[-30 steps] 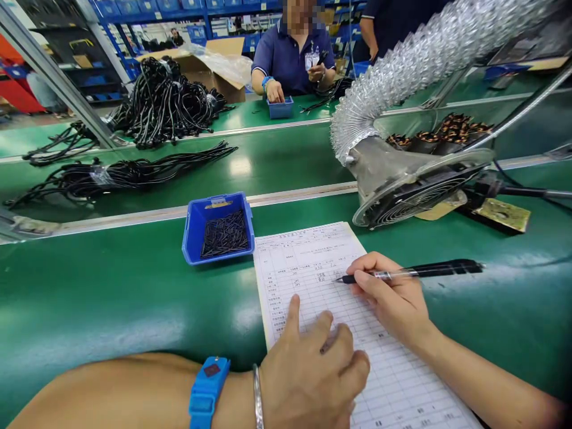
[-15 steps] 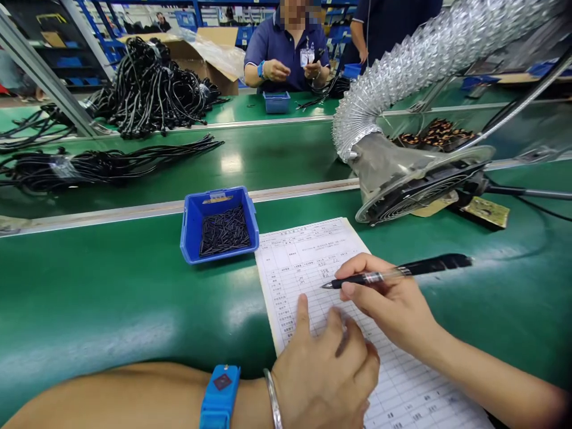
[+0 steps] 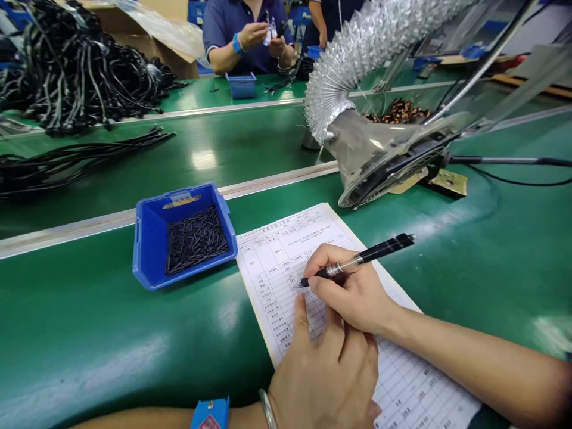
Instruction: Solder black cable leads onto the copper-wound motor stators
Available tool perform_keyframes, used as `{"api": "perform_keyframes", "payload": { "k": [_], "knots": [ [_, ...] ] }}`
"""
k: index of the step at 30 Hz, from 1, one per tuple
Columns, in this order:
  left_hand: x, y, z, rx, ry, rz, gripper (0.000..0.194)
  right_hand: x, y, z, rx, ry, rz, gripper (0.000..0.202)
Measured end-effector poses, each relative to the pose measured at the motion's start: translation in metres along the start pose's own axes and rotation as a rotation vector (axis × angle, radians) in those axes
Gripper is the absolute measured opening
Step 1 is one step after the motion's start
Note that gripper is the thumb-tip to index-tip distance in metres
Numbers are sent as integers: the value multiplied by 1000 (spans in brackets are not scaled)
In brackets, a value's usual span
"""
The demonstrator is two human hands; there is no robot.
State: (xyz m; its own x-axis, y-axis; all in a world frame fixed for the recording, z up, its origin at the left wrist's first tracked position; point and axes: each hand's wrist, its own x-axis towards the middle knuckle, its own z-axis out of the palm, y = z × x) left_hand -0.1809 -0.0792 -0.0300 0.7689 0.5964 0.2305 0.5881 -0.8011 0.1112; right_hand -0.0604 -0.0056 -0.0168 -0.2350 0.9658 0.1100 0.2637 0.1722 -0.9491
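Right hand [image 3: 353, 295]: fingers closed around a slim black-and-clear plastic pen [image 3: 378, 250], tip pointed down at a white printed paper form [image 3: 279, 304] lying on the smooth green desk [image 3: 156, 339]. Left hand [image 3: 326, 369]: fingers extended, palm down over the form, gripping nothing visible. Pen judged light, stiff and smooth; best held near the tip. Form judged light, flexible, easily creased, liable to slide; steady it flat.
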Motion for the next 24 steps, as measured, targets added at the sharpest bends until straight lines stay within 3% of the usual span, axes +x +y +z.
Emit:
{"api": "perform_keyframes", "payload": {
  "k": [6,24],
  "knots": [
    [-5,-7,2,15,68,74,50,-1,2,2,-64,47,-72,7],
    [-3,-9,1,5,80,84,45,-3,3,2,-102,29,-78,8]
  ]
}}
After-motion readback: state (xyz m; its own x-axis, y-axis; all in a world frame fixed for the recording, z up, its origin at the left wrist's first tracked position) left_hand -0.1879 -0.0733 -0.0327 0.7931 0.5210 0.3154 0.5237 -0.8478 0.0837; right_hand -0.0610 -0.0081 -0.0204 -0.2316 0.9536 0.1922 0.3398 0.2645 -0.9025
